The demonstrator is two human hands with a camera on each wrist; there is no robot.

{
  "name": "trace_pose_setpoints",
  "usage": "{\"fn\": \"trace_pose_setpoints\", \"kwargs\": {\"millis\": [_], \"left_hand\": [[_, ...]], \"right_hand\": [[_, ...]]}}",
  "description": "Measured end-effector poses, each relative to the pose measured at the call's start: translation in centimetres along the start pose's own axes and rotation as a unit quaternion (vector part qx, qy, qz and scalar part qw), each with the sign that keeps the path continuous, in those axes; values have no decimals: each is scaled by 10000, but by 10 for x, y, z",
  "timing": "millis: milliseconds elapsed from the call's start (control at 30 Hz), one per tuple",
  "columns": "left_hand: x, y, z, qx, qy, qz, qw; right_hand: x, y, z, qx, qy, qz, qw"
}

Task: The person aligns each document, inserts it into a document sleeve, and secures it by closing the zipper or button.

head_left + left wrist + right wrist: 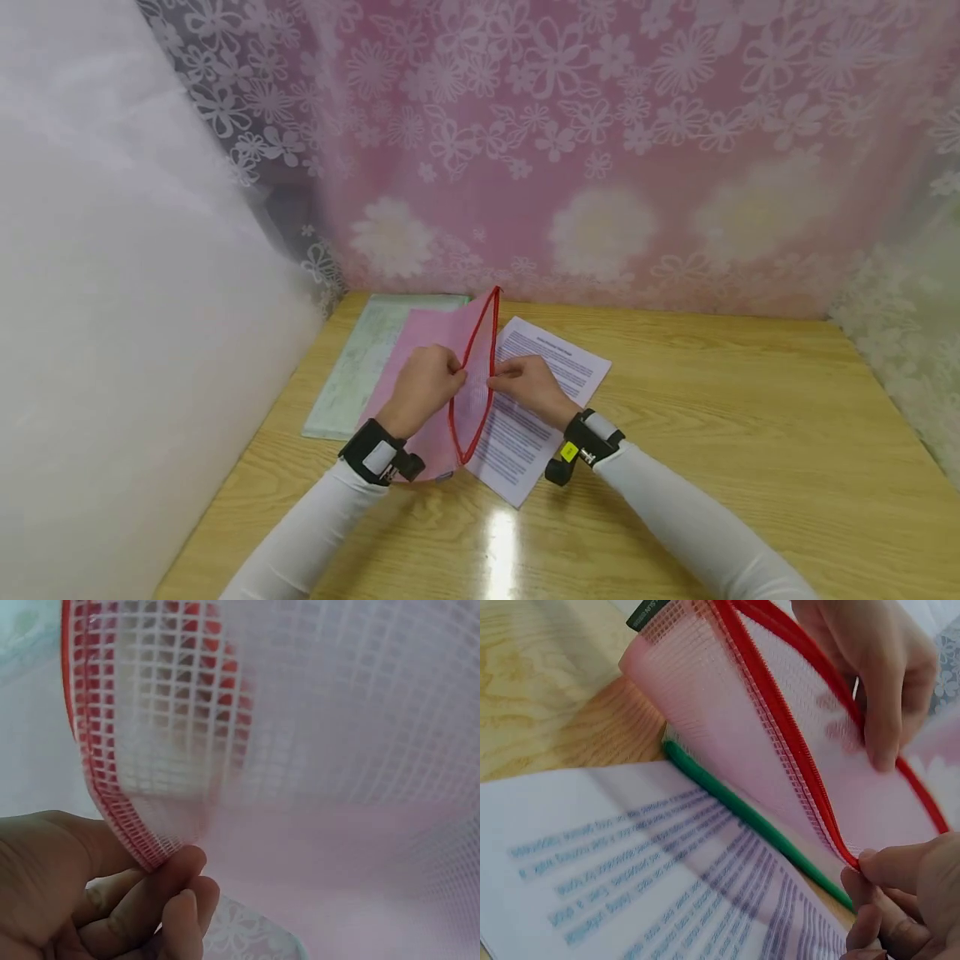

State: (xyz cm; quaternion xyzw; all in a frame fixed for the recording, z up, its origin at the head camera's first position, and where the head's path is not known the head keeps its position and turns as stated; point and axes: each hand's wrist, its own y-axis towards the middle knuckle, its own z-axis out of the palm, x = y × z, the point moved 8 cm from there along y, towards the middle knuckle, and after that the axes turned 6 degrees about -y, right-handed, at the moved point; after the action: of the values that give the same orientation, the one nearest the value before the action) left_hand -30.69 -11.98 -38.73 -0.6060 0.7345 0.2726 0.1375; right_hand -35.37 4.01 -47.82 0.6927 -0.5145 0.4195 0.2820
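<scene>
A pink mesh zipper pouch with a red zipper is held with its mouth spread apart. My left hand pinches one side of the zipper edge; in the left wrist view the fingers grip the mesh rim. Opposite it, my right hand pinches the other red edge, thumb against fingers in the right wrist view. Printed sheets of paper lie under and to the right of the pouch. Inside the pouch I see no contents.
A pale green pouch or folder lies flat at the left, partly beneath the pink one. In the right wrist view a green zipper edge shows beside the paper. The wooden table meets a flowered pink curtain behind and a white sheet on the left.
</scene>
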Motion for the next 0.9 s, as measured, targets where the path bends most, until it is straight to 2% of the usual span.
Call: {"fn": "trace_pose_setpoints", "kwargs": {"millis": [167,333,533,633,767,900], "left_hand": [[4,-7,-20,-215,34,-39,9998],[13,-15,-45,-529,260,-482,9971],[17,-21,-72,-933,447,-642,9926],[16,-21,-75,-1007,260,-591,9928],[16,-21,-71,-1044,-121,-422,9936],[17,-20,-61,-835,-446,-342,9949]], "right_hand": [[-11,3,-2,-2,-267,138,9995],[-21,4,-6,35,-401,456,9981],[-25,2,-13,31,-379,748,9965],[-22,2,-13,95,-170,747,9970],[-12,1,-9,225,165,620,9977],[-2,0,-3,307,411,456,9976]]}}
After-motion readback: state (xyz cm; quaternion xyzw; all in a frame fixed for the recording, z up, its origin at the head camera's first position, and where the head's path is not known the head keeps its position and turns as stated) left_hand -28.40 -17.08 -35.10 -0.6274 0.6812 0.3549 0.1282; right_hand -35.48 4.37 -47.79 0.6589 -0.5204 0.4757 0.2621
